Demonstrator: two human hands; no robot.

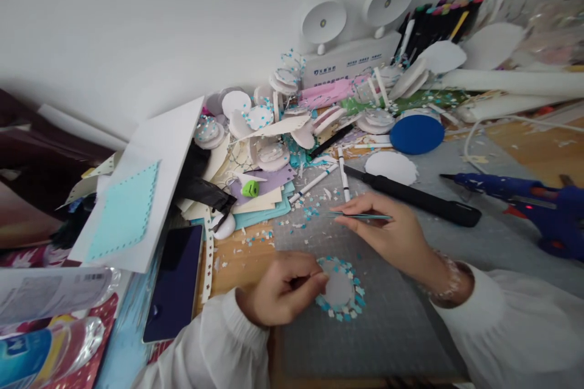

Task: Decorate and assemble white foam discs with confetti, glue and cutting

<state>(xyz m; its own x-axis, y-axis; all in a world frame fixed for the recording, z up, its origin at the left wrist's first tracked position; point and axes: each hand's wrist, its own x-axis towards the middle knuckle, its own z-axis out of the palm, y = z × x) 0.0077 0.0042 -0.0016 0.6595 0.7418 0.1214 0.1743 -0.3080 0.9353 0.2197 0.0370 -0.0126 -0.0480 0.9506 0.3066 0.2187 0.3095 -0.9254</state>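
A round white disc (pixel 340 287) ringed with small blue and white pieces lies on the grey mat (pixel 365 343). At its left edge is my left hand (pixel 291 287), fingers curled and thumb pressed to the forefinger; whatever they pinch is too small to make out. My right hand (pixel 387 228) grips thin teal tweezers (pixel 365 216) above the mat, their tips pointing left. Tiny blue and white stars (pixel 311 211) are scattered beyond the hands.
A blue glue gun (pixel 524 197) lies at the right, near a black tool (pixel 422 197) and a blue disc (pixel 417 132). A phone (pixel 174 282) and a bottle (pixel 50 349) are on the left. Paper discs and scraps pile up against the wall.
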